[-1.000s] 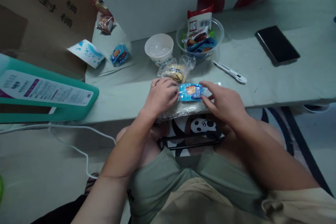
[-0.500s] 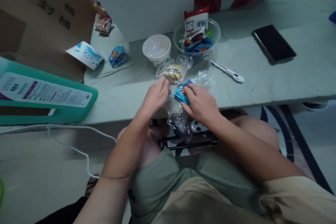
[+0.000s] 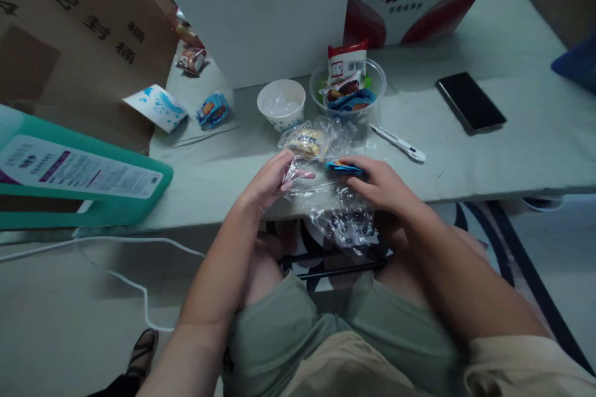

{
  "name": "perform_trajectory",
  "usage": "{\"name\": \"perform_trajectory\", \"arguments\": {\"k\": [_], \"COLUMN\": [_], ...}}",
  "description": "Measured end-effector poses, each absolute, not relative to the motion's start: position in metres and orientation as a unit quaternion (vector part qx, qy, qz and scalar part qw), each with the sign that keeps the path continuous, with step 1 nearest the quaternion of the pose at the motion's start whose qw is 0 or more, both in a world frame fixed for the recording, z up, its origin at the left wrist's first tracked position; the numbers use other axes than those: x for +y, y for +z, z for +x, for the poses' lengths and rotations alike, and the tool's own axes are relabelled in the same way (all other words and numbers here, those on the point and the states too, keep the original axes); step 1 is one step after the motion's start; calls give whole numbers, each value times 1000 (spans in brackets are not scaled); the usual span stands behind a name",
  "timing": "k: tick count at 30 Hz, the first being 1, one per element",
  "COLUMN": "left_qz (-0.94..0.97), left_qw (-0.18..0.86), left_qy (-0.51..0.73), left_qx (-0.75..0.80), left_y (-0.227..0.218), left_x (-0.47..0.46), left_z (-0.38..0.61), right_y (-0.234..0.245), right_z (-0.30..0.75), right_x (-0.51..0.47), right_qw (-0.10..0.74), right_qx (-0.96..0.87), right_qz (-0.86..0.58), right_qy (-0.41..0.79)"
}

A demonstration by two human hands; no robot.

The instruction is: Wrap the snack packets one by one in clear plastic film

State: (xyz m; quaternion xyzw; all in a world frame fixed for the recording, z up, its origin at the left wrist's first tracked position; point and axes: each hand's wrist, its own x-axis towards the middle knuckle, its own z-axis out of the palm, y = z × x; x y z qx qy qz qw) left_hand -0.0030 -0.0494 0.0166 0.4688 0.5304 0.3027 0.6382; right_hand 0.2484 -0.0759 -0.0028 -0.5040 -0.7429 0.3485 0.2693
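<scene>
My left hand [image 3: 270,180] pinches the edge of a clear plastic bag [image 3: 342,223] that spreads over the table's front edge and hangs down toward my lap. My right hand [image 3: 379,183] grips a blue snack packet [image 3: 344,167] edge-on, right at the bag's mouth. Just behind my hands lies another clear bag holding a yellow snack [image 3: 307,141]. Behind that stand a white paper cup [image 3: 281,102] and a clear bowl [image 3: 376,77] filled with wrapped snacks, a red and white packet sticking up from it.
A white utility knife [image 3: 399,144] and a black phone [image 3: 470,102] lie to the right. A blue packet [image 3: 213,110], a tipped paper cup [image 3: 156,105], a green container [image 3: 79,173] and cardboard boxes [image 3: 69,31] crowd the left. A white cable [image 3: 116,260] hangs below.
The blue packet lay flat between both hands; my right hand has picked it up and turned it edge-on, while the clear bag has been pulled open and forward over the table edge.
</scene>
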Motion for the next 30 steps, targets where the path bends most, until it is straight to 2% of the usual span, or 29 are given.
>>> {"name": "perform_trajectory", "arguments": {"k": [3,8,12,17,19,21,24,28,30], "left_qz": [419,438,450,464,473,476,478,486,488], "left_qw": [675,661,646,657,657,660,662,658,660], "left_qy": [300,295,299,272,270,265,244,228,227], "left_qx": [528,533,539,528,521,518,523,528,524], "left_y": [13,7,5,7,9,12,16,18,19], "left_x": [-44,-38,-35,-35,-36,-36,-35,-33,-33], "left_z": [-4,-8,-11,-15,-16,-17,-16,-16,-16], "right_y": [2,5,20,66,85,98,108,108,104], "right_z": [259,267,273,280,282,281,273,258,254], "right_x": [-71,-68,-77,-56,-30,2,44,81,97], "right_qw": [278,320,335,495,512,474,368,87,-18], "right_qx": [-700,-701,-662,-568,-598,-659,-733,-822,-838], "right_qz": [-542,-600,-644,-654,-616,-583,-572,-560,-542], "right_qy": [372,213,187,69,1,-28,-9,61,59]}}
